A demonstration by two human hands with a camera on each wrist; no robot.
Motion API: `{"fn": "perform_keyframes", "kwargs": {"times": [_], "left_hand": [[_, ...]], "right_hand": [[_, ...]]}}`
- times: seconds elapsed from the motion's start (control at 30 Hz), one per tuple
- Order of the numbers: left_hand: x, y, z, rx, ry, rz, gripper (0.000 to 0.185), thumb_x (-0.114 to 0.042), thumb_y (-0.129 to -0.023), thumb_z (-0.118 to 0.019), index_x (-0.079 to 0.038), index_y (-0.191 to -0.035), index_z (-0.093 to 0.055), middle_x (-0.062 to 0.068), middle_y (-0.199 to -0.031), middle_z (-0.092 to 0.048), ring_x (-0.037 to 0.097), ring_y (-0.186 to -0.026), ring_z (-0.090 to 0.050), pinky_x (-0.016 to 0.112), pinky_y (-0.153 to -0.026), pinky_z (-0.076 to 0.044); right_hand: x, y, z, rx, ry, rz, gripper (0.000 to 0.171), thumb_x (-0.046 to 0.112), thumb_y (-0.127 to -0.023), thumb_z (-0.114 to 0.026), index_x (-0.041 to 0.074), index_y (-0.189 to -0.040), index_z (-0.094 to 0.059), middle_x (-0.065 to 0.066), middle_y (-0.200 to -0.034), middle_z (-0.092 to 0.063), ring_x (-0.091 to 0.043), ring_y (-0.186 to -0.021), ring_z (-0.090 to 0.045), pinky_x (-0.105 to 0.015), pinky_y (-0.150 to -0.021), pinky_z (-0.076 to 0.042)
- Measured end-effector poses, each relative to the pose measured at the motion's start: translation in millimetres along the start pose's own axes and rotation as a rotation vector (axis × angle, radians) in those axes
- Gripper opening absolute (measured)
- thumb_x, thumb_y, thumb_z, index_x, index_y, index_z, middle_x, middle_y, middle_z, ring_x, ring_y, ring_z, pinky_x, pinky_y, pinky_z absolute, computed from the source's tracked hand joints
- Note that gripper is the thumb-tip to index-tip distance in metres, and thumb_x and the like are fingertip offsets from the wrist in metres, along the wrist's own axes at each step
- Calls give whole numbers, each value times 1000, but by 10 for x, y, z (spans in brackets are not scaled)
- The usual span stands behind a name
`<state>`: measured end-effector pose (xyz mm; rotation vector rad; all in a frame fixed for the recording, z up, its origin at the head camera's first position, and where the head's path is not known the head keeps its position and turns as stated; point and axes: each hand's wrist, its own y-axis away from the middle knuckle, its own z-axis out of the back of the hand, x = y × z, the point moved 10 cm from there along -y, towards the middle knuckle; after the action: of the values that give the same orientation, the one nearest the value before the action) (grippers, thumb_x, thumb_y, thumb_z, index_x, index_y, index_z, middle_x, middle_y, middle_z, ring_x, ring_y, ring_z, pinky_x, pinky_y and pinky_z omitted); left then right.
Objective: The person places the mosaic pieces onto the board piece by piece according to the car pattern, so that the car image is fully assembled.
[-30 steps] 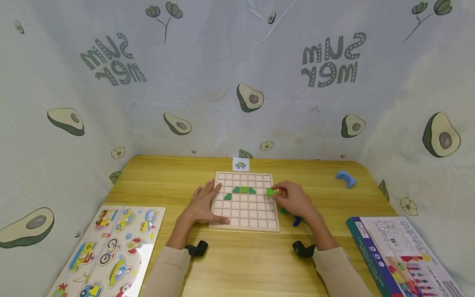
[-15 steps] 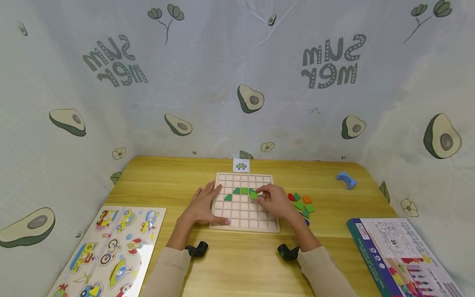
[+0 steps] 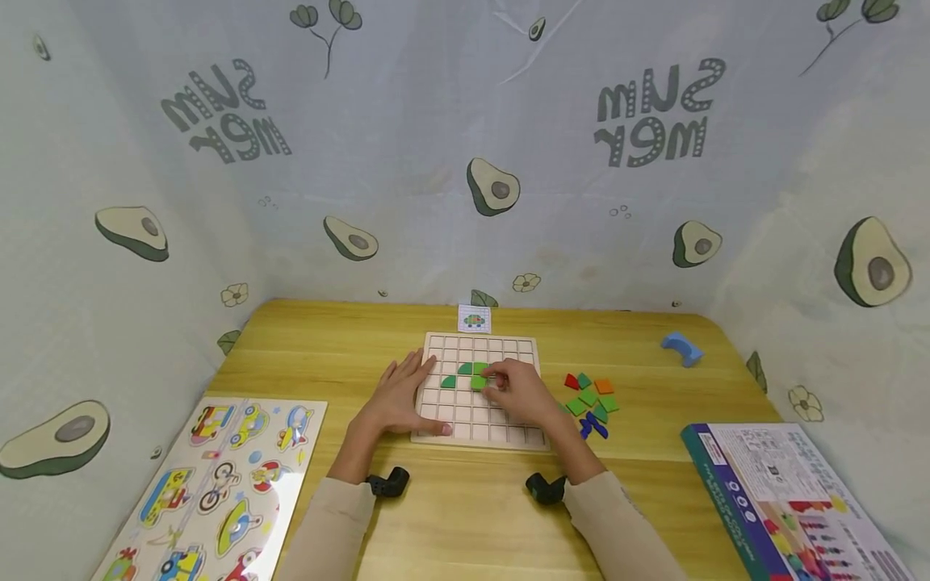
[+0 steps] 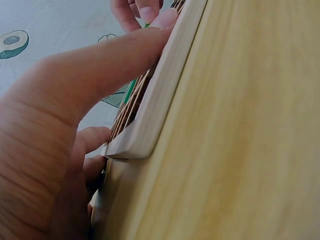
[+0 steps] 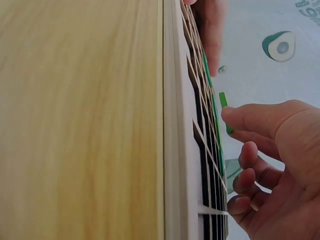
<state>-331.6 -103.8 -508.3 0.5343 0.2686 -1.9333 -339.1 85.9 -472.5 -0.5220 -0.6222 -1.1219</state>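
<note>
A wooden grid board (image 3: 501,434) lies mid-table. My left hand (image 3: 395,402) spreads over its left side, thumb (image 4: 125,47) laid across the front frame and the other fingers at the left edge. Between thumb and fingers my right hand (image 3: 521,393) pinches a light green square tile (image 3: 477,383), seen edge-on as a green tile (image 5: 223,100) held just off the grid in the right wrist view. Right behind it a light green square (image 3: 479,367) sits in a cell. To the left are dark green rounded pieces (image 3: 448,382); the right hand hides some cells.
Several loose red, orange, green and blue tiles (image 3: 584,397) lie right of the board. Behind it stands a small turtle picture card (image 3: 475,319). A blue arch block (image 3: 681,349), a printed box (image 3: 781,492) and a vehicle puzzle board (image 3: 218,484) lie towards the sides.
My right hand has moved left with the green square tile, from the board's right edge to the middle cells. The loose tiles are uncovered. My left hand has stayed in place.
</note>
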Motion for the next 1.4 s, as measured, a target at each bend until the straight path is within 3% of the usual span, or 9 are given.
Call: {"fn": "perform_keyframes", "kwargs": {"times": [0.27, 0.7, 1.1, 1.4], "left_hand": [[-1, 18, -4, -3, 8, 1, 128, -71, -68, -83, -15, -166, -23, 12, -174, -11, 31, -162, -8, 54, -131, -5], [26, -22, 4, 6, -12, 17, 128, -72, -68, -82, -16, -166, -22, 11, -174, -11, 30, -162, -7, 53, -132, -5], [20, -29, 2, 8, -18, 1, 128, -72, -68, -82, -15, -166, -22, 13, -174, -12, 31, -162, -9, 54, -131, -6], [30, -25, 0, 7, -21, 6, 130, -74, -67, -81, -16, -166, -21, 12, -174, -11, 30, -162, -9, 53, -131, -6]], "right_hand": [[15, -42, -82, -13, -42, -13, 22, 12, -92, -76, 6, -114, -76, -1, -79, -57, -14, -71, -47, -28, -68, -40], [30, -116, -182, 5, 2, -69, 23, 18, -94, -76, 13, -116, -76, -2, -77, -53, -15, -67, -45, -30, -64, -37], [14, -134, -176, 2, -14, -77, 24, 19, -93, -78, 15, -116, -77, -1, -75, -54, -16, -63, -44, -29, -59, -36], [-8, -127, -127, -19, -64, -76, 22, 18, -92, -78, 13, -114, -77, -1, -78, -55, -16, -68, -46, -28, -63, -38]]}}
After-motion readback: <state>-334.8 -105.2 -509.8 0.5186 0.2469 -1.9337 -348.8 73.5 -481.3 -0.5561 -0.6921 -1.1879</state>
